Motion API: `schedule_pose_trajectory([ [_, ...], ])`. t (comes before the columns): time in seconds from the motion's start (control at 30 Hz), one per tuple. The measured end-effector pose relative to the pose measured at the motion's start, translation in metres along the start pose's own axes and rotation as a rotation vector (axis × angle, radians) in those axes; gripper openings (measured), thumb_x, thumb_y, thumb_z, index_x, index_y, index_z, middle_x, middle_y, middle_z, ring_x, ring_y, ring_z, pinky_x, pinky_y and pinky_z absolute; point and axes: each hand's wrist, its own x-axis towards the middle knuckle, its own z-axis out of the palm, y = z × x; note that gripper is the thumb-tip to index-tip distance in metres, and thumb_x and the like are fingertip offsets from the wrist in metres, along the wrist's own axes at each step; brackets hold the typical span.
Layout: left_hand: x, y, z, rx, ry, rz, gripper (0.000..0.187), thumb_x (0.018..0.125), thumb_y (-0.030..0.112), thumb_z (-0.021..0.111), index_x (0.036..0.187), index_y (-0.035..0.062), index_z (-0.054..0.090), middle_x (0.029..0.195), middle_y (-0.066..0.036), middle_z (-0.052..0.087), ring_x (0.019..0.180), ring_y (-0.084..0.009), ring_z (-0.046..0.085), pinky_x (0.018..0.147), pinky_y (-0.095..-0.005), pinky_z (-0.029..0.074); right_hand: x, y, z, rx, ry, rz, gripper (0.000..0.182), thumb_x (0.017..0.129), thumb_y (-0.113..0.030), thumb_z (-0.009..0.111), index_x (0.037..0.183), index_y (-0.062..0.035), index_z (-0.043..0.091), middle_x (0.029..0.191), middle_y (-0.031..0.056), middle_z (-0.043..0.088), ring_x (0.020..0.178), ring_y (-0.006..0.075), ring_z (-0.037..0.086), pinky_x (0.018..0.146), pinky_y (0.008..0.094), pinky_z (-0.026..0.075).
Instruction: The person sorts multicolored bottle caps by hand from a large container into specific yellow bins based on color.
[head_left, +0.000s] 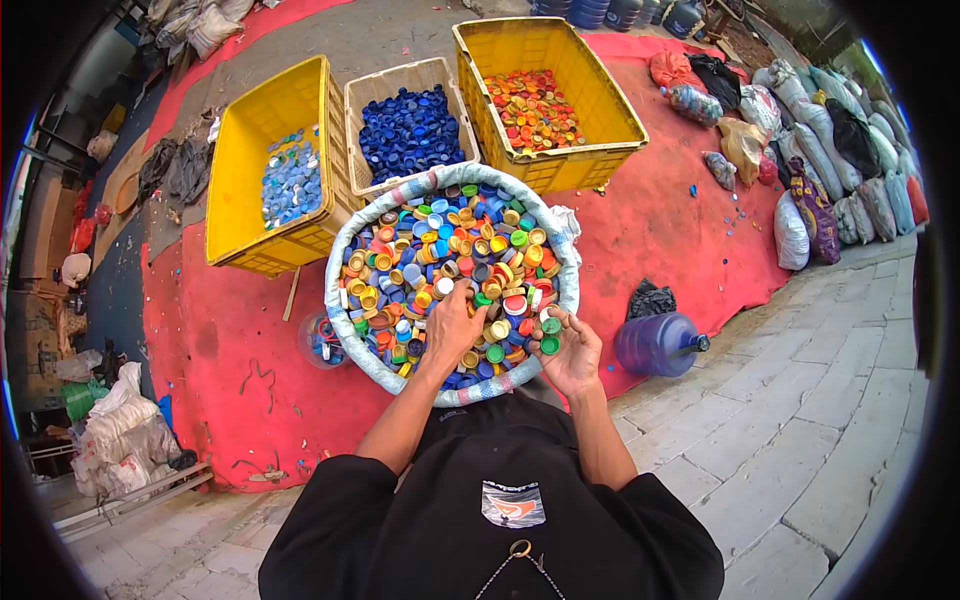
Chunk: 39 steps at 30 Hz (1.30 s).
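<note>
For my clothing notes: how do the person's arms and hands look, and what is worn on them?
Both forearms are bare. The left hand and right hand wear no gloves. Black sleeves end near the elbows; I see no watch or ring.

Behind the work spot there's a red mat [690,240] spread over the ground. On it sit three crates in a row: a yellow crate [262,190] with light blue caps, a beige crate [395,85] packed with dark blue caps, and a bigger yellow crate [590,100] with red and orange ones. A blue water jug [655,343] lies on its side at the mat's edge. Stuffed sacks [840,160] pile up along the right, white bags [120,435] on the left.
</note>
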Motion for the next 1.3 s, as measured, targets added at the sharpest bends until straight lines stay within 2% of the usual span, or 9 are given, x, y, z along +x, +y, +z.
schedule_pose_trajectory([
  [0.27, 0.006, 0.01, 0.002, 0.092, -0.087, -0.136, 0.05, 0.076, 0.021, 0.076, 0.113, 0.0024, 0.048, 0.092, -0.02, 0.068, 0.083, -0.0411, 0.066, 0.071, -0.0488, 0.052, -0.003, 0.0, -0.001, -0.05, 0.048, -0.03, 0.033, 0.088, -0.032, 0.056, 0.103, -0.0035, 0.06, 0.094, 0.014, 0.06, 0.081, 0.0233, 0.058, 0.075, 0.036, 0.049],
  [0.37, 0.004, 0.004, 0.01, 0.062, -0.008, -0.08, 0.047, 0.077, 0.02, 0.074, 0.112, 0.0021, 0.049, 0.089, -0.019, 0.068, 0.081, -0.0403, 0.067, 0.071, -0.048, 0.052, -0.002, 0.002, -0.003, -0.063, 0.014, -0.033, 0.033, 0.087, -0.032, 0.057, 0.102, -0.0037, 0.061, 0.093, 0.0128, 0.061, 0.08, 0.0233, 0.059, 0.075, 0.0358, 0.049],
  [0.67, 0.001, 0.008, -0.002, -0.092, -0.046, -0.209, 0.049, 0.076, 0.022, 0.076, 0.113, 0.0003, 0.053, 0.09, -0.013, 0.071, 0.082, -0.034, 0.067, 0.073, -0.0425, 0.051, -0.002, 0.01, 0.003, -0.135, 0.074, 0.001, 0.031, 0.088, -0.032, 0.058, 0.1, -0.0035, 0.063, 0.09, 0.0102, 0.063, 0.079, 0.0225, 0.06, 0.075, 0.0349, 0.049],
  [0.77, 0.0, 0.002, 0.009, 0.008, 0.035, -0.092, 0.05, 0.075, 0.022, 0.078, 0.112, 0.0004, 0.053, 0.09, -0.014, 0.07, 0.082, -0.0346, 0.067, 0.072, -0.043, 0.052, -0.001, 0.012, 0.003, -0.141, 0.071, 0.014, 0.031, 0.089, -0.032, 0.058, 0.1, -0.0035, 0.063, 0.091, 0.0101, 0.063, 0.079, 0.0225, 0.06, 0.074, 0.0349, 0.049],
  [1.0, 0.005, 0.011, 0.01, 0.065, -0.007, -0.154, 0.051, 0.074, 0.023, 0.078, 0.112, 0.0011, 0.052, 0.092, -0.015, 0.069, 0.085, -0.0364, 0.067, 0.072, -0.044, 0.052, 0.0, 0.014, -0.001, -0.167, 0.046, 0.023, 0.031, 0.091, -0.033, 0.057, 0.103, -0.0045, 0.061, 0.087, 0.0081, 0.063, 0.079, 0.0204, 0.061, 0.073, 0.034, 0.049],
  [1.1, 0.002, 0.01, 0.007, -0.03, 0.053, -0.107, 0.051, 0.075, 0.024, 0.077, 0.115, 0.0025, 0.052, 0.093, -0.019, 0.067, 0.087, -0.0398, 0.065, 0.073, -0.0474, 0.052, 0.001, 0.013, -0.001, -0.167, 0.067, 0.022, 0.025, 0.09, -0.029, 0.06, 0.101, -0.0062, 0.061, 0.086, 0.0071, 0.063, 0.078, 0.0194, 0.061, 0.071, 0.0329, 0.049],
  [1.23, -0.002, 0.007, -0.006, -0.332, 0.084, -0.226, 0.044, 0.082, 0.028, 0.07, 0.115, 0.001, 0.058, 0.091, -0.01, 0.066, 0.075, -0.0287, 0.065, 0.072, -0.0385, 0.052, 0.004, 0.014, 0.001, -0.202, 0.056, 0.023, 0.014, 0.088, -0.02, 0.064, 0.094, -0.009, 0.059, 0.083, 0.0039, 0.061, 0.073, 0.0168, 0.06, 0.066, 0.031, 0.048],
  [1.27, -0.003, -0.011, 0.005, -0.599, 0.059, -0.327, 0.038, 0.088, 0.03, 0.063, 0.114, 0.0025, 0.061, 0.092, -0.004, 0.062, 0.064, -0.0165, 0.057, 0.059, -0.0293, 0.049, 0.006, 0.015, 0.002, -0.219, 0.042, 0.028, 0.012, 0.088, -0.018, 0.065, 0.092, -0.0096, 0.058, 0.082, 0.0029, 0.06, 0.072, 0.016, 0.059, 0.065, 0.0303, 0.047],
  [1.3, -0.007, -0.014, -0.004, -0.938, -0.035, -0.474, 0.036, 0.089, 0.03, 0.061, 0.113, 0.0034, 0.061, 0.092, -0.003, 0.061, 0.061, -0.014, 0.054, 0.055, -0.027, 0.046, 0.007, 0.015, 0.006, -0.218, 0.051, 0.044, 0.011, 0.088, -0.017, 0.065, 0.09, -0.0106, 0.056, 0.079, 0.0023, 0.058, 0.071, 0.0156, 0.057, 0.063, 0.0297, 0.046],
])
